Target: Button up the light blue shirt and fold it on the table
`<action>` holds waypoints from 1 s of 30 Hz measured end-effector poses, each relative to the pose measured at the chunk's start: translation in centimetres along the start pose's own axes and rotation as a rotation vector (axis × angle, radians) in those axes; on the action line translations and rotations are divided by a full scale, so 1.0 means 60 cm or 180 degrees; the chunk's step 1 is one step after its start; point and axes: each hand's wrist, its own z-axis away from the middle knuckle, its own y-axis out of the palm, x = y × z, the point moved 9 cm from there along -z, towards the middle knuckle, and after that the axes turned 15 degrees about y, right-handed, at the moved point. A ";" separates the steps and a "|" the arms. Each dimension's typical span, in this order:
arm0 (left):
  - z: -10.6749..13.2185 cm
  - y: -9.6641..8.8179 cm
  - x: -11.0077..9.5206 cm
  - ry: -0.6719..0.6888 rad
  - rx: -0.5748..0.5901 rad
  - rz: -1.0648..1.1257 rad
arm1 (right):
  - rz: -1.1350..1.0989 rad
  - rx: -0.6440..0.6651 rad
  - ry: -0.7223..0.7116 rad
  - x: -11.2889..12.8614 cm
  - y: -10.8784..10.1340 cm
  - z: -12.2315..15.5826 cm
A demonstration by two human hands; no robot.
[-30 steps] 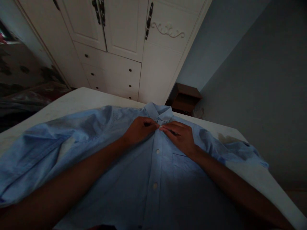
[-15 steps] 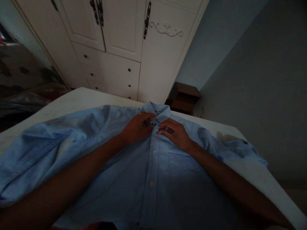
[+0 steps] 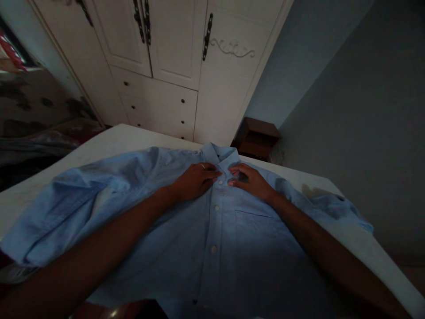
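A light blue button-up shirt (image 3: 252, 239) lies front up on a white table (image 3: 146, 134), its collar (image 3: 229, 155) at the far edge. My left hand (image 3: 197, 180), with a ring on one finger, is at the placket just below the collar, thumb and fingertips close together on the cloth. Just right of the placket, my right hand (image 3: 250, 179) is open, thumb and fingers apart over the shirt front. Between the hands a white button (image 3: 221, 182) shows. Lower on the placket are a second button (image 3: 217, 207) and a third button (image 3: 214, 249).
A white wardrobe (image 3: 226, 97) with dark handles and drawers stands beyond the table. A small brown cabinet (image 3: 259, 135) sits behind the table's far edge. Piled fabric (image 3: 43, 141) lies at the left. A grey wall (image 3: 372, 124) is on the right.
My right hand has opened and drawn slightly right, away from the placket. The top button between the hands is now exposed. My left hand's fingers have flattened onto the cloth; the view has shifted slightly.
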 end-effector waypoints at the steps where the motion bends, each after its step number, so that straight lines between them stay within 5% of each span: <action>1: 0.002 0.001 0.001 -0.0018 -0.0004 -0.0018 | 0.0037 -0.0008 -0.0053 0.001 0.001 0.004; 8: 0.015 0.012 0.007 -0.0480 0.0482 -0.0430 | 0.1088 -0.0087 -0.0444 0.019 -0.019 0.093; 16: 0.056 -0.074 0.064 -0.0773 0.0510 -0.1216 | 0.1665 -0.0415 0.0713 -0.092 -0.095 0.194; 20: 0.103 -0.067 0.097 -0.0840 0.0819 -0.1094 | 0.1522 -0.0181 0.1055 -0.137 -0.090 0.211; 30: 0.142 -0.067 0.105 -0.1088 0.0779 -0.1278 | 0.1356 -0.0229 0.1033 -0.143 -0.092 0.218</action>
